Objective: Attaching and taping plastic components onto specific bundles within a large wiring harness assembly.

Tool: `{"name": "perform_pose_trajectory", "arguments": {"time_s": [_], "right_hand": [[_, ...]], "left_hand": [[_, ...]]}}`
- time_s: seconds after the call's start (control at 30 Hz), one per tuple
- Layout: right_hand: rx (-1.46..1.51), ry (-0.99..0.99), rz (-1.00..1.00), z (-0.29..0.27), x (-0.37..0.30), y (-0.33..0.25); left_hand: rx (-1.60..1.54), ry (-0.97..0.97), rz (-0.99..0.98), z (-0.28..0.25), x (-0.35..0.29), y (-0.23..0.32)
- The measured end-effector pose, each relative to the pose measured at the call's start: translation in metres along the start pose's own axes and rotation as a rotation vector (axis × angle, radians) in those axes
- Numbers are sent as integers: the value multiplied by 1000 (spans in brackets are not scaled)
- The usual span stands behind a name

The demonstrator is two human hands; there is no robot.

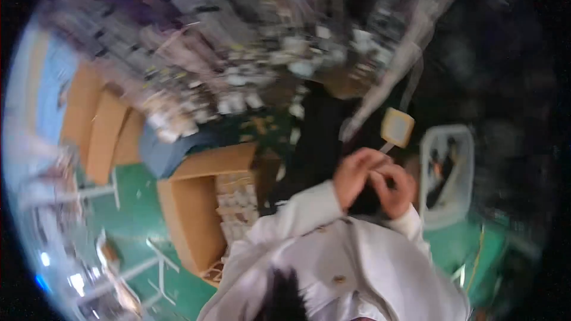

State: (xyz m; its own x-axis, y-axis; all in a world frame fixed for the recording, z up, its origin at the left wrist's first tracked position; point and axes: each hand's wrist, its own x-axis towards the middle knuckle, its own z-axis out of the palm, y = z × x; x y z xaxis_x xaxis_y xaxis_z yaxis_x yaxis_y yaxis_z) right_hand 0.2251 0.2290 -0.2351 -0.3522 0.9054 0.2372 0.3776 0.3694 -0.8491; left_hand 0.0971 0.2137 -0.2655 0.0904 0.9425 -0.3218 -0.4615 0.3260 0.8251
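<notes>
The person wears a white top [315, 261] with buttons down the front, and both arms reach forward from it. The left hand [352, 179] and the right hand [397, 193] are close together in front of the chest. Their fingers are bent and meet at the tips. It is too blurry to see what is between the fingers, so I cannot tell if either hand is gripping something.

Just past the hands is a small square piece [397, 128], pale in the middle with a yellow edge. A thin white strip [387, 147] runs from it down toward the fingers. I cannot tell if the strip touches them.

Near the right hand, on its right side, is a clear plastic tub [445, 221]. It has dark things and a bit of orange [437, 169] in it. On the left is an open brown box [187, 217] with pale, bumpy things [237, 199] inside. It is on the green floor [140, 187].

Past that box is a blue bundle [163, 153]. More brown cardboard [89, 125] stands farther left. A long whitish strand [395, 77] slants down toward the hands from the top right. Farthest off are rows of long grey things [208, 15] with white ends, all smeared.
</notes>
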Motion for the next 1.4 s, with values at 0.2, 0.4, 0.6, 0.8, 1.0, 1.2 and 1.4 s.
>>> {"name": "perform_pose_trajectory", "arguments": {"time_s": [0.2, 0.4, 0.6, 0.8, 1.0, 1.2, 1.4], "right_hand": [[250, 20, 122, -6, -4, 7], [564, 68, 370, -13, -17, 14], [92, 238, 116, -18, -14, 19], [161, 106, 178, -24, -15, 17], [639, 64, 473, -27, -23, 21], [1099, 156, 703, -41, -26, 28], [1166, 303, 687, -64, -34, 43]], "left_hand": [[-147, -112, -159, -3, 7, -2], [-161, -109, -172, 5, 7, -1], [-145, -129, -100, 7, -3, 9], [61, -108, -46, 5, -2, 5], [70, -111, -67, 9, 0, 6], [55, -98, -115, 11, 1, 3], [-67, -73, -186, 7, 2, -4]]}}
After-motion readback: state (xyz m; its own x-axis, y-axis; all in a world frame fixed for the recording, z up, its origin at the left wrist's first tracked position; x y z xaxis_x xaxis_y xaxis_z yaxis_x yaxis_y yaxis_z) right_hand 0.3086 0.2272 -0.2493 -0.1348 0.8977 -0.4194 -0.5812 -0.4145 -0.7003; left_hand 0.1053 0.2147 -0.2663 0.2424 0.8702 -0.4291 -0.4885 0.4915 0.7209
